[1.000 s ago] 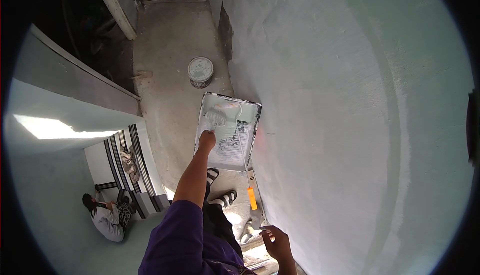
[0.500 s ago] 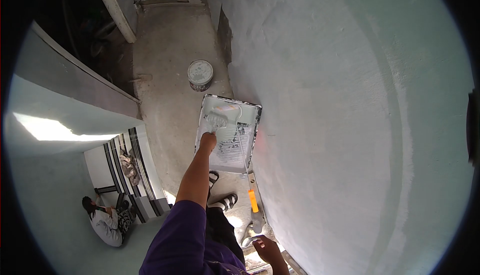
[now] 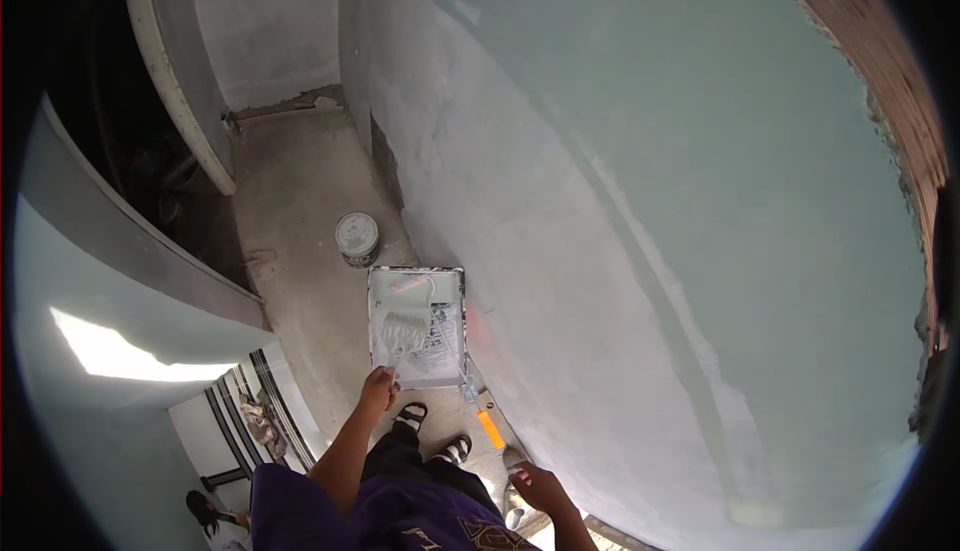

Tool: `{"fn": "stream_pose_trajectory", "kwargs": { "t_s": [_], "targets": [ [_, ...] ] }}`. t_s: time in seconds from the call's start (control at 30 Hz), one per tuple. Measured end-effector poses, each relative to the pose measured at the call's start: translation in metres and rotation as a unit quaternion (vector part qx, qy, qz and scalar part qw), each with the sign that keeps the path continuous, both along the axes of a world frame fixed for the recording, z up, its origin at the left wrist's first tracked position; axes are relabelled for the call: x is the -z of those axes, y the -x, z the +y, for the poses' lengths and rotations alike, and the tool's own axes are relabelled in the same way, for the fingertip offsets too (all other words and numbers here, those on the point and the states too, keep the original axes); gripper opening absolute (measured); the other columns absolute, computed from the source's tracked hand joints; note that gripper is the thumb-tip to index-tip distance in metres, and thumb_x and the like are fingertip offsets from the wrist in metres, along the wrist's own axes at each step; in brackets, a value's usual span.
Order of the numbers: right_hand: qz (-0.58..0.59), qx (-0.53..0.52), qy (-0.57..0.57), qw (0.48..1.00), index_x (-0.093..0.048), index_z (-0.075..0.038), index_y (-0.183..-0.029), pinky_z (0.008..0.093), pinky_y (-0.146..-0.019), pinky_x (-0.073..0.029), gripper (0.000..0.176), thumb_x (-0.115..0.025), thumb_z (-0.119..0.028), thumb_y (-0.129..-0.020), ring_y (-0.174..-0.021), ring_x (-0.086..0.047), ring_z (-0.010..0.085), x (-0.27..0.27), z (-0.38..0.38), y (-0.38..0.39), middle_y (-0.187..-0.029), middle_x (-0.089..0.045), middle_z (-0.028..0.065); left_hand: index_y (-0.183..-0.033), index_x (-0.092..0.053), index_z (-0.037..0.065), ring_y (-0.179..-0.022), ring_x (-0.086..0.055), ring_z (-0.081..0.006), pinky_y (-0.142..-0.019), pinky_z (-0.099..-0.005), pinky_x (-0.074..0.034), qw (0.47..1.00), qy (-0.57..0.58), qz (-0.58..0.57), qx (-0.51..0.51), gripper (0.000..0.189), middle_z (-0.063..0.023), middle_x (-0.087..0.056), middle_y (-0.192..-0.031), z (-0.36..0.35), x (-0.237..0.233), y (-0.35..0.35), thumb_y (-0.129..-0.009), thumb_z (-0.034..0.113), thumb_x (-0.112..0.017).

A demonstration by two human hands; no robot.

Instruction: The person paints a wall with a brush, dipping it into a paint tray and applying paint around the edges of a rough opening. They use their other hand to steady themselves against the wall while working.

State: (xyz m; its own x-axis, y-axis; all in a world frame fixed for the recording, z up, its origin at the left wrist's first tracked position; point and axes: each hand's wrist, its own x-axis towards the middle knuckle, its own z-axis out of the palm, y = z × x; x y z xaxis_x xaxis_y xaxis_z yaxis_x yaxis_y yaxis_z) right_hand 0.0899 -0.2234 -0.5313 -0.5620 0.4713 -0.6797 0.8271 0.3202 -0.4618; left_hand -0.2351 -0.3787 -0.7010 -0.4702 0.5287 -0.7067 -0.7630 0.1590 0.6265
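Note:
My left hand (image 3: 379, 391) is closed around the handle of a wide paintbrush (image 3: 406, 332). Its bristles are coated in pale paint and overlap the paint tray (image 3: 374, 356) in this view. A paint roller (image 3: 409, 283) lies in the tray's far end, its wire frame running out to an orange handle (image 3: 490, 429) on the floor beside the wall. My right hand (image 3: 540, 489) hangs low by the wall with its fingers loosely apart and nothing in it, near a grey object (image 3: 513, 458) on the floor.
A paint bucket (image 3: 357, 236) stands beyond the tray. Along the right rises a wall (image 3: 560, 251) with pale green paint and a patchy grey-white area. My sandalled feet (image 3: 455, 448) are just behind the tray. At lower left, a person (image 3: 203, 511) is partly visible near striped steps (image 3: 232, 426).
The view has tilted up, showing more wall. My left hand has drawn the paintbrush back toward me, over the tray's near part. My right hand stays low by the wall.

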Motion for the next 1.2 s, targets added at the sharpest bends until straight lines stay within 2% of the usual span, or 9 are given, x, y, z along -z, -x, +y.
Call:
{"fn": "stream_pose_trajectory", "kwargs": {
  "t_s": [0.2,0.37,0.47,0.6,0.73,0.97,1.07,1.17,1.2],
  "targets": [
    [0.147,0.082,-0.045,0.985,-0.06,-0.007,-0.117,0.0364,-0.077,-0.052,0.037,-0.059,-0.033,-0.091,-0.084,-0.067,0.0264,-0.051,0.022,-0.004,-0.095,-0.069,0.0139,-0.089,-0.043,0.017,-0.043,-0.032,-0.0053,-0.039,-0.0211,-0.023,0.98,-0.165,0.054,0.098,0.022,0.0008,-0.045,-0.066,0.056,-0.144,-0.015,-0.1,0.035,-0.046],
    [0.29,0.203,-0.089,0.931,-0.06,-0.004,-0.113,0.0305,-0.081,-0.05,0.023,-0.055,-0.013,-0.093,-0.087,-0.066,0.0197,-0.121,0.031,-0.015,-0.095,-0.069,0.0099,-0.095,-0.044,0.013,-0.045,-0.032,-0.0048,-0.04,-0.0205,-0.024,0.936,-0.263,0.131,0.195,0.029,0.0003,-0.044,-0.066,0.111,-0.232,-0.048,-0.098,0.042,-0.048],
    [0.354,0.288,-0.053,0.888,-0.059,-0.002,-0.113,0.0296,-0.081,-0.049,0.023,-0.052,-0.013,-0.094,-0.089,-0.064,0.0162,-0.132,0.029,-0.036,-0.097,-0.068,0.0076,-0.097,-0.046,0.01,-0.046,-0.033,-0.0047,-0.041,-0.0204,-0.026,0.902,-0.315,0.168,0.243,0.034,-0.0001,-0.045,-0.066,0.132,-0.275,-0.07,-0.098,0.044,-0.049],
    [0.44,0.367,0.03,0.819,-0.058,-0.003,-0.117,0.0293,-0.08,-0.048,0.026,-0.047,-0.013,-0.096,-0.091,-0.061,0.0145,-0.147,0.011,-0.058,-0.099,-0.067,0.0054,-0.098,-0.047,0.008,-0.049,-0.035,-0.0051,-0.043,-0.0205,-0.027,0.86,-0.365,0.169,0.313,0.035,-0.0009,-0.046,-0.066,0.146,-0.311,-0.099,-0.098,0.044,-0.048],
    [0.486,0.376,0.029,0.789,-0.057,-0.003,-0.119,0.0298,-0.085,-0.047,0.026,-0.047,-0.014,-0.097,-0.095,-0.06,0.0151,-0.163,-0.013,-0.061,-0.104,-0.066,0.0057,-0.099,-0.046,0.009,-0.049,-0.034,-0.0059,-0.043,-0.0208,-0.027,0.823,-0.399,0.152,0.373,0.033,-0.0028,-0.045,-0.067,0.155,-0.338,-0.135,-0.098,0.042,-0.048],
    [0.615,0.31,-0.192,0.699,-0.051,-0.001,-0.131,0.0328,-0.095,-0.041,0.036,-0.049,-0.015,-0.098,-0.112,-0.052,0.0212,-0.216,-0.031,-0.036,-0.125,-0.052,0.013,-0.103,-0.042,0.005,-0.057,-0.035,-0.0049,-0.048,-0.0198,-0.027,0.753,-0.469,0.095,0.452,0.028,-0.0022,-0.047,-0.075,0.156,-0.362,-0.195,-0.095,0.032,-0.042],
    [0.593,0.329,-0.271,0.683,-0.053,0.0,-0.128,0.0326,-0.094,-0.041,0.033,-0.051,-0.013,-0.097,-0.113,-0.051,0.0202,-0.218,-0.036,-0.038,-0.123,-0.053,0.0127,-0.105,-0.045,0.005,-0.056,-0.037,-0.0064,-0.049,-0.0207,-0.029,0.749,-0.452,0.1,0.475,0.031,-0.002,-0.047,-0.073,0.15,-0.369,-0.211,-0.091,0.033,-0.045],
    [0.595,0.389,-0.313,0.63,-0.058,0.001,-0.113,0.0324,-0.092,-0.044,0.024,-0.059,-0.011,-0.093,-0.103,-0.057,0.0217,-0.22,-0.042,-0.032,-0.111,-0.06,0.0121,-0.106,-0.044,0.006,-0.062,-0.039,-0.0055,-0.053,-0.0203,-0.031,0.723,-0.447,0.114,0.515,0.029,-0.0006,-0.047,-0.08,0.144,-0.371,-0.217,-0.088,0.029,-0.043],
    [0.577,0.407,-0.295,0.644,-0.058,0.002,-0.11,0.0319,-0.091,-0.044,0.021,-0.059,-0.011,-0.093,-0.101,-0.058,0.0209,-0.216,-0.044,-0.034,-0.11,-0.061,0.0118,-0.106,-0.043,0.006,-0.063,-0.039,-0.0053,-0.053,-0.0204,-0.031,0.716,-0.445,0.121,0.524,0.029,-0.0004,-0.047,-0.081,0.142,-0.371,-0.218,-0.087,0.028,-0.043]
  ]
}}
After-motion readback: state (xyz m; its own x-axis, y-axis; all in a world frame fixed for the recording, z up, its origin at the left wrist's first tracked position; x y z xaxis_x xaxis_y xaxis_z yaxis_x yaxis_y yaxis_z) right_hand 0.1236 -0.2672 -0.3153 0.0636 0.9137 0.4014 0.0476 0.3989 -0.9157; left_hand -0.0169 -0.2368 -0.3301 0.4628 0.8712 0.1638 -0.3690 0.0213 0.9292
